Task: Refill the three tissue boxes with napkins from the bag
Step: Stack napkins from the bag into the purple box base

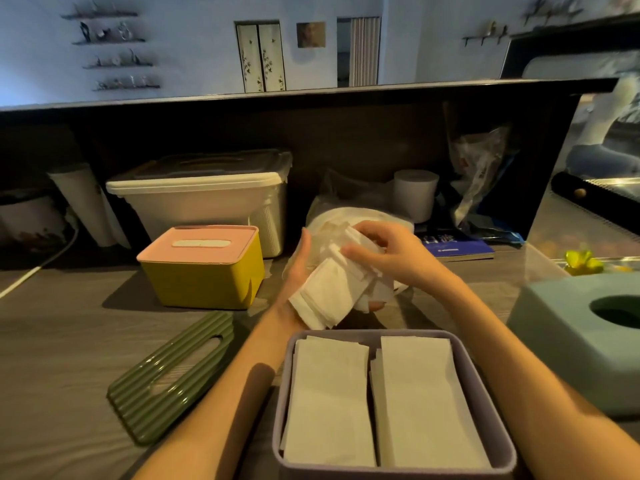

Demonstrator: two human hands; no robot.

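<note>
Left hand: our left hand sits at frame centre, palm turned up under a bundle of white napkins, fingers curled round its left edge.
Right hand: our right hand comes in from the right and pinches the top of the same bundle, thumb and fingers closed on the paper.
Napkins held: we hold the folded stack tilted, just above the far rim of the open box.
Bag: a thin clear plastic bag lies crumpled right behind our hands, white paper showing inside it.
Open box: a lavender tissue box at lower centre stands without its lid; we see two flat stacks of napkins lying side by side in it.
Green lid: a ribbed olive lid with a long slot lies flat on the wooden surface at lower left, apart from the open box.
Yellow box: a yellow tissue box with a pink lid stands closed at centre left.
Blue box: a pale blue box with a round opening stands at the right edge.
Behind: a lidded white storage tub and a roll of paper stand near the dark back wall.
</note>
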